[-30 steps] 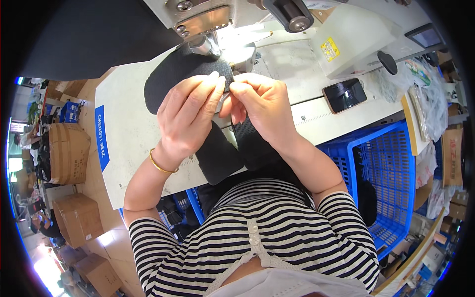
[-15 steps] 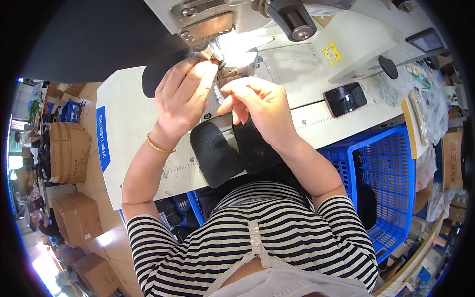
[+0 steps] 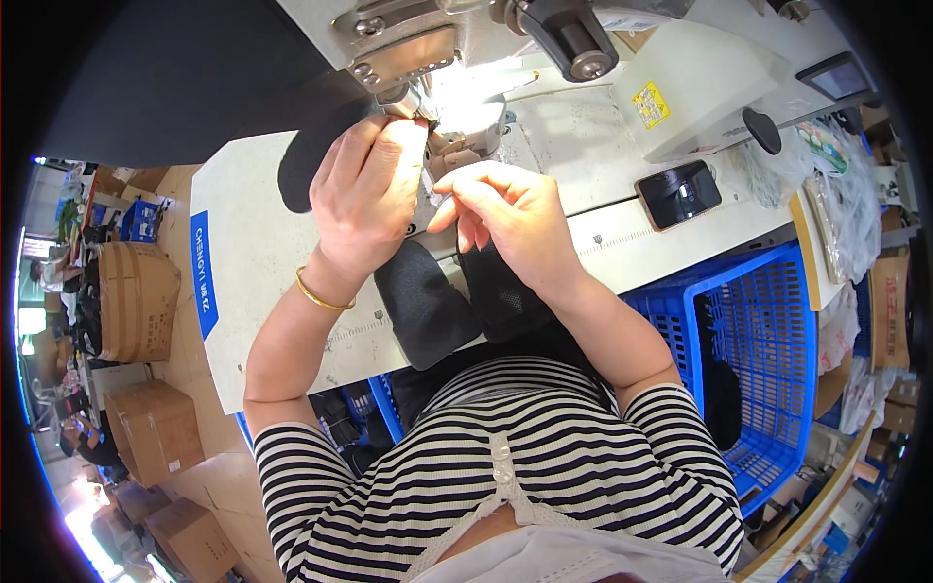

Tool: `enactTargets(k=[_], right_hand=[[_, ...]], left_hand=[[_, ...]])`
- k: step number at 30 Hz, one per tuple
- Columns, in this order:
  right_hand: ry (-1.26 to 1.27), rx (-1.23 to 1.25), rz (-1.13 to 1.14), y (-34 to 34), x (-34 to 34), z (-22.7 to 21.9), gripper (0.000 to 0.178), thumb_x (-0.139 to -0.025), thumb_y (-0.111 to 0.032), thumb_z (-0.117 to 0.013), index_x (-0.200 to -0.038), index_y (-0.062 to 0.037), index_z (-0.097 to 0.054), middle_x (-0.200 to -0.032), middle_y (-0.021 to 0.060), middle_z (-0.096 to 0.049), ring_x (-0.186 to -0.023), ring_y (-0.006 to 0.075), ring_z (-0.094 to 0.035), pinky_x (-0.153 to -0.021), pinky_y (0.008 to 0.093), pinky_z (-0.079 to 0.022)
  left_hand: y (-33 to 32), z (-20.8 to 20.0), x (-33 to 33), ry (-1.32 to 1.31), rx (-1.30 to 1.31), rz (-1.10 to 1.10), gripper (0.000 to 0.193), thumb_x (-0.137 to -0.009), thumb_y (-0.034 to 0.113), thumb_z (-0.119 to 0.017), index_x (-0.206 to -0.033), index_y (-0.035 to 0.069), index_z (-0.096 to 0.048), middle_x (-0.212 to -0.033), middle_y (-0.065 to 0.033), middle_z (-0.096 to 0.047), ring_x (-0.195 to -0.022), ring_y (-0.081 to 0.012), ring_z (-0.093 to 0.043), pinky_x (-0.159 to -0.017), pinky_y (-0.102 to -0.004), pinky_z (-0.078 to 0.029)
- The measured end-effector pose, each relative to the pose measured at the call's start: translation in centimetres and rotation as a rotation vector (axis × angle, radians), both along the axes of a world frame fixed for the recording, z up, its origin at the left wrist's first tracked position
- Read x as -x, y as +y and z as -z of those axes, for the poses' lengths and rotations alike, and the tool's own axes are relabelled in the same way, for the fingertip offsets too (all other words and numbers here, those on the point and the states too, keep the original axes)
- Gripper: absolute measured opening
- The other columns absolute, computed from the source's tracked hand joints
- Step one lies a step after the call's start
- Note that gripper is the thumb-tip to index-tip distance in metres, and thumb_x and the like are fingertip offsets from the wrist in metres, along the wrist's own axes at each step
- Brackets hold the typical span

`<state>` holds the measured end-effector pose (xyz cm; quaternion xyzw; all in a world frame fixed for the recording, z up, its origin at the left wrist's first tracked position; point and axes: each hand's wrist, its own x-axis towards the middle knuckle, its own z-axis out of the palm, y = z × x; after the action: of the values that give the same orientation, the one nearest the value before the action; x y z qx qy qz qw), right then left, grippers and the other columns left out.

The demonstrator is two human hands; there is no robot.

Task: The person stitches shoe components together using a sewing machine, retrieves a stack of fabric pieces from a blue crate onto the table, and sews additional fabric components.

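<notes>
Currently, L grip (image 3: 369,189) is seemingly pinching black fabric (image 3: 302,167) by metal foot (image 3: 397,96), poss. getting nipped if straying closer; R grip (image 3: 505,209) is hanging loosely parted, apparently w/o anything.

Sewing workshop, small-factory type. Industrial sewing machine (image 3: 413,58) with control screen (image 3: 836,78), set on white bench (image 3: 262,282) with ruler scale (image 3: 622,237) printed along front. Black fabric pieces (image 3: 423,309) at bench edge. Blue plastic crate (image 3: 782,325) alongside, cardboard boxes (image 3: 154,428) on tiled floor (image 3: 231,466) left, clear plastic bags (image 3: 855,228) right.
</notes>
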<state>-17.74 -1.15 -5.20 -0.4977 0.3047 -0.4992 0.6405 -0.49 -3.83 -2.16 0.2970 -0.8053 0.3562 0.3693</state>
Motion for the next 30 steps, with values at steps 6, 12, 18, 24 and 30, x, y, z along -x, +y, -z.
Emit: enactTargets(k=[6,12,18,24,30], right_hand=[[-0.003,-0.015,-0.011,0.1,-0.1,0.5,0.019,-0.096,-0.013,-0.056,-0.096,0.0021,-0.068,-0.076,0.0092,-0.071,-0.055,0.0057,-0.056,-0.052,0.0215,-0.049],[-0.013,-0.019,-0.04,0.2,0.7,0.8,0.017,-0.096,-0.013,-0.057,-0.097,0.0006,-0.068,-0.078,0.0087,-0.071,-0.058,0.006,-0.058,-0.054,0.0213,-0.049],[0.013,-0.041,-0.044,0.5,-0.5,0.7,0.021,-0.094,-0.017,-0.062,-0.098,0.0023,-0.068,-0.083,0.0083,-0.072,-0.066,0.0058,-0.061,-0.06,0.0215,-0.049],[-0.013,0.081,0.032,1.2,-3.4,0.9,0.017,-0.095,-0.012,-0.058,-0.091,0.003,-0.064,-0.071,0.0017,-0.061,-0.064,0.0048,-0.055,-0.062,0.0243,-0.052],[0.069,0.157,0.087,1.6,-2.9,0.7,0.016,-0.095,-0.01,-0.055,-0.088,0.0033,-0.062,-0.067,0.0021,-0.059,-0.061,0.0042,-0.053,-0.057,0.0245,-0.048]], left_hand=[[1.3,-0.1,0.8,0.021,-0.152,-0.099,0.031,-0.061,0.003,-0.066,-0.091,-0.004,-0.066,-0.095,-0.0094,-0.063,-0.09,-0.0232,-0.063,-0.073,-0.0324,-0.054],[0.0,1.1,-2.2,-0.058,0.026,-0.028,0.039,-0.069,0.004,-0.067,-0.107,-0.001,-0.067,-0.109,-0.0094,-0.065,-0.102,-0.0256,-0.063,-0.086,-0.0351,-0.052],[-0.1,-0.1,-4.6,-0.12,-0.143,-0.187,0.044,-0.067,0.002,-0.066,-0.111,-0.002,-0.066,-0.113,-0.0121,-0.066,-0.1,-0.027,-0.064,-0.088,-0.0371,-0.052],[4.2,-2.8,-2.0,-0.087,-0.201,-0.034,0.037,-0.065,0.005,-0.067,-0.101,0.002,-0.072,-0.088,-0.0035,-0.064,-0.061,-0.015,-0.057,-0.054,-0.0272,-0.047],[4.2,-2.6,-0.2,-0.001,-0.354,-0.051,0.033,-0.067,0.006,-0.068,-0.1,0.006,-0.072,-0.079,0.0004,-0.053,-0.059,-0.0136,-0.054,-0.05,-0.0262,-0.043]])
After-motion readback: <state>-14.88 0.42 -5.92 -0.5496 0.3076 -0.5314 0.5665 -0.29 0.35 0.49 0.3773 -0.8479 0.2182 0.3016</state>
